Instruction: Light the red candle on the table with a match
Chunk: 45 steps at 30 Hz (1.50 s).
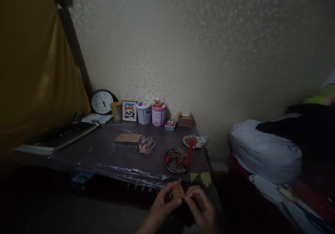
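Holding a small tan rectangular card (178, 191) between both hands, in front of the near edge of the dark plastic-covered table (104, 153).

Left hand (162, 202) pinches the card's left side with thumb and fingertips closed on it; right hand (199, 206) has its fingers curled in, the fingertips touching the card's right edge. The card stands roughly upright, its long axis tilted slightly, its face toward the camera. Just beyond on the table sits a round metal dish of dark beads (176, 160) with a red-handled tool (188, 152) lying in it; a stack of pale wooden sticks (128, 138) lies farther left.
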Motion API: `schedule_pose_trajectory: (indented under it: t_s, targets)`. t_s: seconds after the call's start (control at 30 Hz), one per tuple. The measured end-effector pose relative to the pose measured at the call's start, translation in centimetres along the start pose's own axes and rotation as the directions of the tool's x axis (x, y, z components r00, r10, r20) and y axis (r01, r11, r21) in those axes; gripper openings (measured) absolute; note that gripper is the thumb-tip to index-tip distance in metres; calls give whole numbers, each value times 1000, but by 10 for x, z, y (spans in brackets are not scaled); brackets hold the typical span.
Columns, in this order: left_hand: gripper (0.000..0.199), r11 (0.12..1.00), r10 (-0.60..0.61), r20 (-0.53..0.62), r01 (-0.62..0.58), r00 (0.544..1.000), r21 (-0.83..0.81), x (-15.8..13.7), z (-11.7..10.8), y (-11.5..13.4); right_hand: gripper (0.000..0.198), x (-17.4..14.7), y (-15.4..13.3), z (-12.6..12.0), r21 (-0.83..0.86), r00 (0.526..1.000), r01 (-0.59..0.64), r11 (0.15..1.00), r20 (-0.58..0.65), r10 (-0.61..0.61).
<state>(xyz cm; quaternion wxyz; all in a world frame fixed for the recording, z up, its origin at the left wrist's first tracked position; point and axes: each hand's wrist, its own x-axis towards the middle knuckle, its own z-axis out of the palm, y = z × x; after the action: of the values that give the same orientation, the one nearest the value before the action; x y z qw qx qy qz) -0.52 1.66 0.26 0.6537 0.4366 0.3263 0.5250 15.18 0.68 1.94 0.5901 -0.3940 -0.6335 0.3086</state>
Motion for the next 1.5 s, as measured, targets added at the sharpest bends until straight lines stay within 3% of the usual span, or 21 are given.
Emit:
schedule_pose_trajectory:
  t_s: [0.17, 0.3, 0.37, 0.47, 0.8, 0.97, 1.2, 1.33, 1.5]
  targets:
    - [48, 1000, 9, -50, -10, 999, -9, -1, 0, 3, 20, 5, 4, -8, 107, 981, -164, 981, -89, 174]
    - [48, 991, -61, -32, 57, 998, -123, -2, 3, 5, 23, 8, 3, -9, 188, 945, -281, 941, -118, 306]
    - [45, 984, -74, -25, 69, 997, -166, -2, 4, 4, 34, 9, 1, -9, 224, 930, -312, 923, -127, 345]
    - [43, 981, -77, -33, 69, 997, -183, -2, 4, 3, 47, 10, -1, -9, 245, 926, -320, 915, -122, 357]
    - [49, 940, -101, 37, 108, 994, -325, 0, 11, 1, 42, 17, 4, -8, 315, 907, -295, 902, -205, 368]
    - [39, 928, -91, 48, 102, 995, -359, 5, 8, -9, 43, 19, 12, -10, 358, 884, -331, 873, -207, 420]
    - [33, 924, -66, -25, 52, 998, -378, -6, 2, -15, 36, 20, 13, -10, 273, 917, -251, 929, -241, 319]
    - [33, 934, -59, -64, 33, 996, -356, -20, 8, 1, 38, 16, -3, -7, 161, 926, -194, 968, -294, 235]
    - [26, 926, -37, -56, 13, 998, -378, -37, 23, 22, 25, 2, -28, 0, -19, 960, -79, 997, -270, 71]
